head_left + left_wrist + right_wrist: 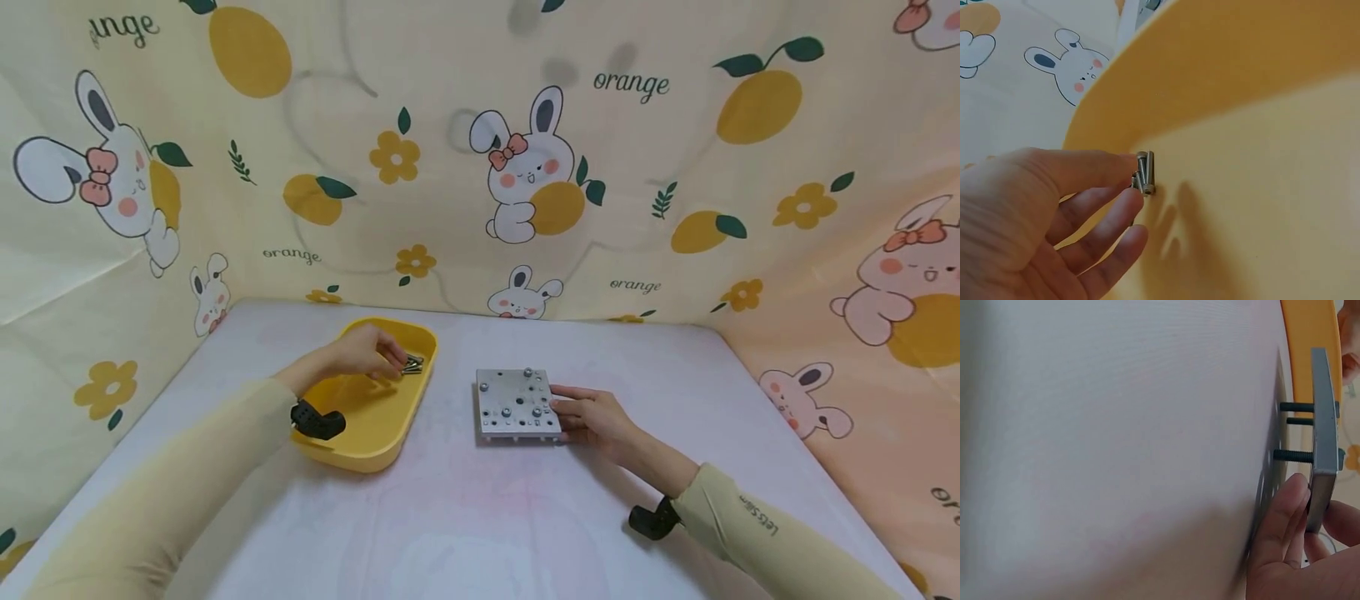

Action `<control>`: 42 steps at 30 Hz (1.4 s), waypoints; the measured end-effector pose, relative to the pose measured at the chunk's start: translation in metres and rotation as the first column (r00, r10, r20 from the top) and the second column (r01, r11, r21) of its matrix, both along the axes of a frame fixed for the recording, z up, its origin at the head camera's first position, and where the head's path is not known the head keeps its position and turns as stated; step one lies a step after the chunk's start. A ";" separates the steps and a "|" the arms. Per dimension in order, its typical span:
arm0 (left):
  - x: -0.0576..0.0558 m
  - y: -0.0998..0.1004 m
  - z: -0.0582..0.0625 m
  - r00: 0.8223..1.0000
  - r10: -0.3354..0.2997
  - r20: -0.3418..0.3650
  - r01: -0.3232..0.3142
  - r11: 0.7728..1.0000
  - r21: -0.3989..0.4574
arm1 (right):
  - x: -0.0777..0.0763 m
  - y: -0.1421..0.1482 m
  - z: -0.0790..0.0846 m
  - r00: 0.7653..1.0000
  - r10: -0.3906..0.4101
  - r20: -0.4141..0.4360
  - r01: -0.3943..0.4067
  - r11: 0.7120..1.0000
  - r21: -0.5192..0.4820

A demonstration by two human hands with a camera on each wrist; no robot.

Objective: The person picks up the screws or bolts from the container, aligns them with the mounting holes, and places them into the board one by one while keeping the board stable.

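In the head view my left hand (367, 352) reaches into the yellow tray (375, 460). Its fingertips are right at a small cluster of metal socket-head screws (412, 364) near the tray's right wall. The left wrist view has these screws (1145, 172) just beyond the thumb and fingers, which are loosely bent. My right hand (600, 423) grips the right edge of a square silver metal plate (517, 403) with many holes. Several screws stand in the plate, heads on top. From the side, in the right wrist view, their dark threaded shanks (1297, 455) stick out below the plate (1324, 419).
The tray stands to the left of the plate on a white-covered table (480, 517). A patterned curtain (450, 167) with rabbits and oranges closes off the back and sides. Each wrist wears a black camera, such as the left one (318, 421).
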State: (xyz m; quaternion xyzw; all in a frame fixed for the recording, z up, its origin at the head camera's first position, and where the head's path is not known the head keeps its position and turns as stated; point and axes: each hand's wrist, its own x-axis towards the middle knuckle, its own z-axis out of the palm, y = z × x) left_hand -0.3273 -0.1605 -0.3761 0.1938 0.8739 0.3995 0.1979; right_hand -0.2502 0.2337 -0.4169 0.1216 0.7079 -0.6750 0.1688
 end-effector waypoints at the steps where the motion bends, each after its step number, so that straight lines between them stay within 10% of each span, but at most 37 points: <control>1: -0.001 0.000 -0.001 1.000 0.006 -0.002 -0.006 1.000 0.001 | 0.000 0.000 0.000 1.000 0.003 0.000 -0.003 1.000 -0.002; 42: -0.015 0.010 -0.028 0.996 0.062 -0.070 -0.069 0.993 -0.098 | 0.002 0.003 -0.005 1.000 0.025 -0.014 -0.026 0.999 -0.041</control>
